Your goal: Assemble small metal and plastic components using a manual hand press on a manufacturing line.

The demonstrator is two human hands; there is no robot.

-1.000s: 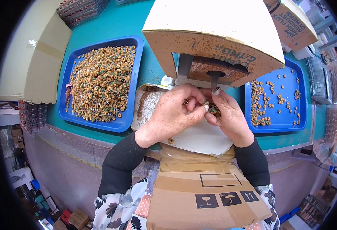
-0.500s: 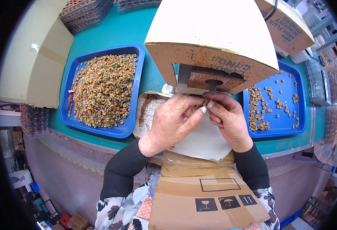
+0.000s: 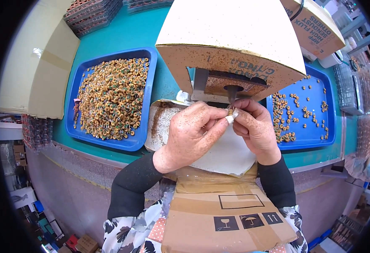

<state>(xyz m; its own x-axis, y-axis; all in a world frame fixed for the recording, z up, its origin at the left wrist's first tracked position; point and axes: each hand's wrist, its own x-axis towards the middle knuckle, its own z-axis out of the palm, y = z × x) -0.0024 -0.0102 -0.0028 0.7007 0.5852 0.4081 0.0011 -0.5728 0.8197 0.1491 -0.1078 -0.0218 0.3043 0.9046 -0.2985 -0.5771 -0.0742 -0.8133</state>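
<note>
A small copper-wound ring coil (image 3: 230, 112) sits pinched between the fingertips of both my hands, just below a dark tapered spindle tip (image 3: 233, 93). Whether coil and tip touch I cannot tell. My left hand (image 3: 191, 133) grips it from the left with thumb and index finger; my right hand (image 3: 256, 128) closes on it from the right. White wrapping covers the thumb tips, and brown dust speckles the skin. The spindle sticks out of an opening in a cardboard hood (image 3: 231, 25). Beneath my hands lies a dusty white sheet (image 3: 210, 158).
At the left, a blue tray (image 3: 140, 141) holds a heap of similar ring coils. Another blue tray (image 3: 309, 143) at the right has fewer, scattered coils. A taped cardboard box (image 3: 231, 230) is in front of my body. Stacked trays (image 3: 93, 17) stand at the back left.
My fingertips and the coil have shifted slightly right, and the fingers have changed their hold on it. The right index finger has drawn back a little. The trays look the same.
</note>
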